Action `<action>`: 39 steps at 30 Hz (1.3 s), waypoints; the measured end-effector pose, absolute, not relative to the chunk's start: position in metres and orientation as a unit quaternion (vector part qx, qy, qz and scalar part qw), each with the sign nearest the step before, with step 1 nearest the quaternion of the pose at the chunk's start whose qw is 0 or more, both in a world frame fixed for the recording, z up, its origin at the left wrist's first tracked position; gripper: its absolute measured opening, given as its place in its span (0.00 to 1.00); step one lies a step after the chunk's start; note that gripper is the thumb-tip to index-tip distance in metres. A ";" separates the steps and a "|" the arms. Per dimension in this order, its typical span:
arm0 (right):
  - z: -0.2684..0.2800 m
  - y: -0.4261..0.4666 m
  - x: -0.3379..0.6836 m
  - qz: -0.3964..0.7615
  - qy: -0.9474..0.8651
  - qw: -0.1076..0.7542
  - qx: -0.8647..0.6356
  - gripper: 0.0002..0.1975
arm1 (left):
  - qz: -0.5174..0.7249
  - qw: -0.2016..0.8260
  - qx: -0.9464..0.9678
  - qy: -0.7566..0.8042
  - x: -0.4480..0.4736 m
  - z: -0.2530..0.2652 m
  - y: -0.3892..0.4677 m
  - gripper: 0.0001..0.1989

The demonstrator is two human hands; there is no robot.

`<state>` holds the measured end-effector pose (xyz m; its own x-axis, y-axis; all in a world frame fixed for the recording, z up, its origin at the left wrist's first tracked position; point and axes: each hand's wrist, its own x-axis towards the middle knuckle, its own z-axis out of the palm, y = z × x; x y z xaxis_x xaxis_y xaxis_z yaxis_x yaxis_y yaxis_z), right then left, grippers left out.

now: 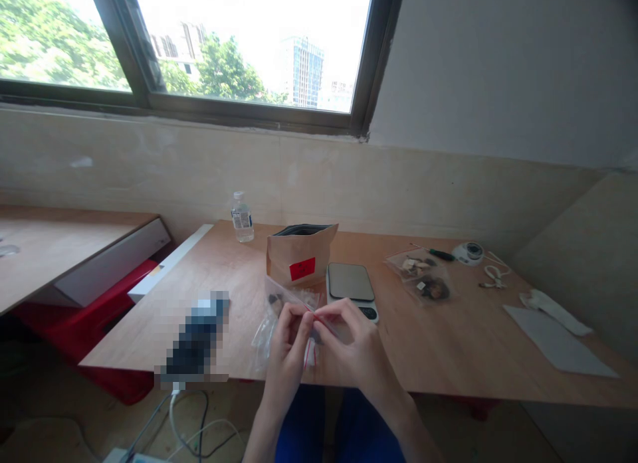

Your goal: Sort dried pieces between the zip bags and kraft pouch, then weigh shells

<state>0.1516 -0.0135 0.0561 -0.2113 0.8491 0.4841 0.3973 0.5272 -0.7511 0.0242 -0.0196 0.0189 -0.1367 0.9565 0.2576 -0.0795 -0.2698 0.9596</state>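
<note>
Red-striped plastic bag (310, 311): left hand (293, 333) and right hand (351, 330) pinch it close together, likely for control! Scale (351, 281) sits just beyond.

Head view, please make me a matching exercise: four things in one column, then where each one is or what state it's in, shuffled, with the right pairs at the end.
Things
1. clear bag with a red stripe
2. brown paper bag
3. bottle
4. screwdriver

Places and states
A. upright, open at the top, with a red label
B. lying beside a white round device
C. pinched by the left hand and right hand
D. standing near the far left corner of the table

Pairs: 1-C, 2-A, 3-D, 4-B
</note>
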 end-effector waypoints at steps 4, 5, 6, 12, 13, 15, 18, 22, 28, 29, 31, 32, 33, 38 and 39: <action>0.053 -0.012 0.153 0.208 -0.761 0.450 -0.419 0.05 | 0.605 0.393 0.524 0.453 0.024 0.016 -0.017 0.11; 0.053 -0.012 0.154 0.199 -0.765 0.447 -0.419 0.06 | 0.601 0.386 0.530 0.457 0.024 0.015 -0.017 0.11; 0.053 -0.012 0.154 0.192 -0.767 0.445 -0.420 0.06 | 0.598 0.380 0.534 0.461 0.024 0.014 -0.016 0.12; 0.051 -0.010 0.151 0.187 -0.753 0.459 -0.432 0.08 | 0.592 0.363 0.550 0.464 0.024 0.010 -0.015 0.11; 0.050 -0.010 0.151 0.190 -0.747 0.465 -0.435 0.08 | 0.592 0.362 0.552 0.462 0.025 0.009 -0.015 0.11; 0.049 -0.009 0.150 0.203 -0.731 0.477 -0.444 0.08 | 0.590 0.362 0.556 0.460 0.026 0.009 -0.016 0.10; 0.048 -0.007 0.150 0.236 -0.698 0.496 -0.459 0.07 | 0.584 0.360 0.564 0.460 0.028 0.010 -0.017 0.10; 0.049 -0.008 0.150 0.249 -0.659 0.516 -0.487 0.07 | 0.574 0.353 0.580 0.457 0.030 0.011 -0.016 0.10; 0.045 0.005 0.160 0.241 -0.592 0.562 -0.524 0.08 | 0.571 0.347 0.594 0.448 0.031 0.010 -0.020 0.09; 0.044 0.010 0.164 0.239 -0.561 0.585 -0.534 0.09 | 0.569 0.348 0.591 0.454 0.031 0.010 -0.021 0.09; 0.046 0.019 0.171 0.244 -0.507 0.623 -0.544 0.11 | 0.566 0.353 0.579 0.470 0.030 0.009 -0.021 0.10; 0.048 0.023 0.174 0.249 -0.492 0.633 -0.542 0.12 | 0.565 0.356 0.574 0.474 0.029 0.008 -0.020 0.10; 0.050 0.025 0.176 0.254 -0.487 0.639 -0.539 0.13 | 0.565 0.361 0.570 0.475 0.029 0.006 -0.018 0.10; 0.057 0.025 0.171 0.291 -0.490 0.650 -0.502 0.13 | 0.592 0.421 0.525 0.445 0.029 -0.020 0.003 0.16; 0.057 0.024 0.168 0.311 -0.492 0.648 -0.491 0.13 | 0.596 0.436 0.506 0.446 0.029 -0.029 0.007 0.17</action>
<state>0.1682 0.0245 0.0565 0.3227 0.8862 0.3325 0.0805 0.3243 -0.9425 0.0291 0.0071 -0.0292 -0.1069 0.9710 0.2140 -0.0691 -0.2219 0.9726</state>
